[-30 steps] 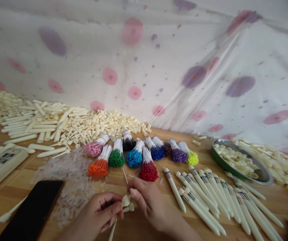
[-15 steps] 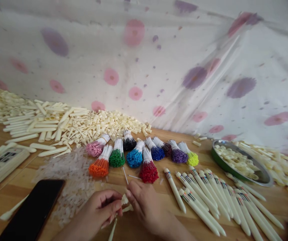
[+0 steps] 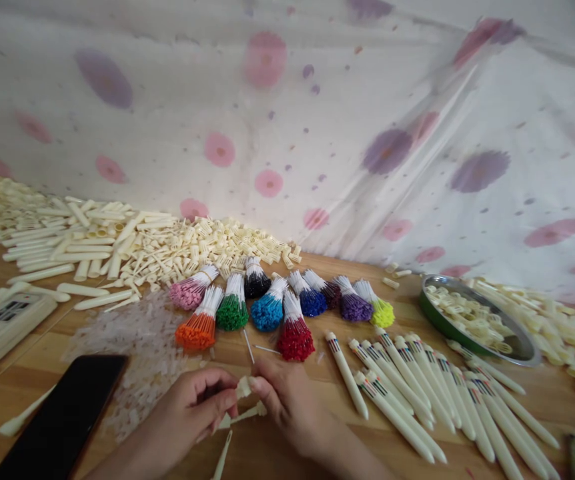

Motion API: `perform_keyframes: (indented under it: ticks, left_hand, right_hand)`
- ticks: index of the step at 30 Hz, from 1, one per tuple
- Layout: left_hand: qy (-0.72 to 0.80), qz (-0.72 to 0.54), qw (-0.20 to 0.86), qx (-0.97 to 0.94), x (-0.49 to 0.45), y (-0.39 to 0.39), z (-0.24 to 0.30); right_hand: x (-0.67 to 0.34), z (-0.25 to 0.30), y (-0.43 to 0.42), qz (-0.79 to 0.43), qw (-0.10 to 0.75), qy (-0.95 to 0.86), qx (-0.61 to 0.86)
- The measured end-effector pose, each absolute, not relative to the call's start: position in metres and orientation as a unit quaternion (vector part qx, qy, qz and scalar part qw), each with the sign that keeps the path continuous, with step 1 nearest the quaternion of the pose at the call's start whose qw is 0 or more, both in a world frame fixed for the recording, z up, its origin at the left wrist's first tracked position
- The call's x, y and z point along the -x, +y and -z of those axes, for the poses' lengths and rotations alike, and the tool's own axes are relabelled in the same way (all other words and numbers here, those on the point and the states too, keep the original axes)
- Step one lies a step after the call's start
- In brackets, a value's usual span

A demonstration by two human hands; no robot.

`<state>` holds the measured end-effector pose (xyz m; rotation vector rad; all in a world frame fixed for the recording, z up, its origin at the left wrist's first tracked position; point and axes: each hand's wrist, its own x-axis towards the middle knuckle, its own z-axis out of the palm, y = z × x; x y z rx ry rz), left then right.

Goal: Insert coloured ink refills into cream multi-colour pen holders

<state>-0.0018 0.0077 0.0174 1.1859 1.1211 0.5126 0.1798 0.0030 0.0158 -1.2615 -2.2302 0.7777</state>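
Observation:
Between my hands is a small cream plastic pen part (image 3: 243,387). The fingertips of my left hand (image 3: 200,407) are closed on its left side. My right hand (image 3: 290,403) pinches it from the right, thumb against its edge and other fingers curled out of sight. Just below lie a cream plastic piece (image 3: 249,415) and a thin tapered cream piece (image 3: 222,457). Beyond my right hand are two thin white refills (image 3: 249,347); the near end of one is close to my knuckles. Rubber-banded refill bundles with red tips (image 3: 295,337), orange tips (image 3: 196,330) and other colours stand behind.
Multicolour pens (image 3: 412,380) lie in rows at right, beside a green-sided metal dish (image 3: 430,320) of cream rings. Translucent plastic bits (image 3: 142,360), a black phone (image 3: 62,413) and a power strip (image 3: 12,327) are at left. Cream pen parts (image 3: 167,247) are heaped along the floral sheet.
The cream part between my fingers has turned slightly and shows more. My left hand has shifted a little left. The whole view has moved slightly.

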Motion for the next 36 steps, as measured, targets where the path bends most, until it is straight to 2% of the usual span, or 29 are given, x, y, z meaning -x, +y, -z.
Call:
perform_keyframes:
  ticks: [6,11,14,20,26,30,36]
  left_hand:
    - [0.463,-0.179,0.724,-0.48,0.007,0.006,-0.019]
    - [0.429,-0.142,0.718,-0.529,0.008,0.008,-0.017]
    - [0.466,-0.154,0.635,-0.597,0.003,0.006,-0.022]
    - [0.472,-0.177,0.296,-0.811,-0.005,-0.002,-0.022]
    - [0.435,-0.174,0.131,-0.874,-0.006,-0.005,-0.003]
    - [0.408,-0.221,0.092,-0.881,-0.006,-0.004,0.004]
    - [0.485,-0.265,0.146,-0.821,0.012,0.005,-0.006]
  right_hand:
    - [-0.181,-0.021,0.002,-0.19,0.23,-0.874,0.383]
    - [-0.175,-0.018,-0.002,-0.253,0.232,-0.838,0.425]
    - [-0.172,-0.016,-0.003,-0.299,0.235,-0.795,0.472]
    - [-0.171,-0.006,0.001,-0.285,0.252,-0.766,0.518]
    - [-0.171,0.0,0.002,-0.285,0.247,-0.754,0.537]
    - [-0.168,0.006,0.002,-0.282,0.241,-0.747,0.552]
    - [-0.179,0.009,0.01,-0.243,0.222,-0.72,0.611]
